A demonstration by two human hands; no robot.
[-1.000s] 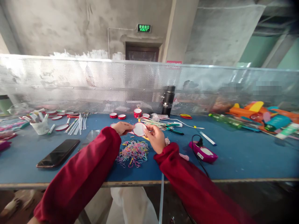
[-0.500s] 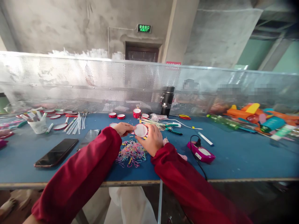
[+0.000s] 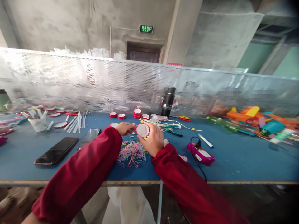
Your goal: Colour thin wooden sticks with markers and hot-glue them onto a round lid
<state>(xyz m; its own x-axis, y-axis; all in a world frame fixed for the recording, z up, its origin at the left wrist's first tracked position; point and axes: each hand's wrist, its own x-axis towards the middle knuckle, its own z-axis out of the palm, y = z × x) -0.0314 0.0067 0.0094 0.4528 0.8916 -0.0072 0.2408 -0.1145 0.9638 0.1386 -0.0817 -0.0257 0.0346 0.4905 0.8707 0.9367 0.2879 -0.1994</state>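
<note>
A round white disc with a red rim (image 3: 143, 130) is upright in my right hand (image 3: 154, 140), whose thumb and fingers grip its right side and lower edge. Just left of the disc is my left hand (image 3: 126, 128), its fingers drawn together close to the rim. Whether a small thing sits between those fingertips I cannot make out. Below both hands lies a tangled heap of colourful elastic bands (image 3: 132, 154). Another red-rimmed disc (image 3: 114, 124) is partly hidden behind my left hand.
Left are two phones (image 3: 56, 151) (image 3: 90, 139), white strips (image 3: 76, 124) and a cup of markers (image 3: 38, 122). Behind are a stack of red-rimmed discs (image 3: 137, 113) and a black flask (image 3: 168, 102). Right are pliers (image 3: 174, 132), a purple corded device (image 3: 201, 153) and orange toys (image 3: 245, 116).
My left fingertips, which touched the disc's left edge, now show a slight gap from it. My right hand still holds the disc, shifted a little to the right.
</note>
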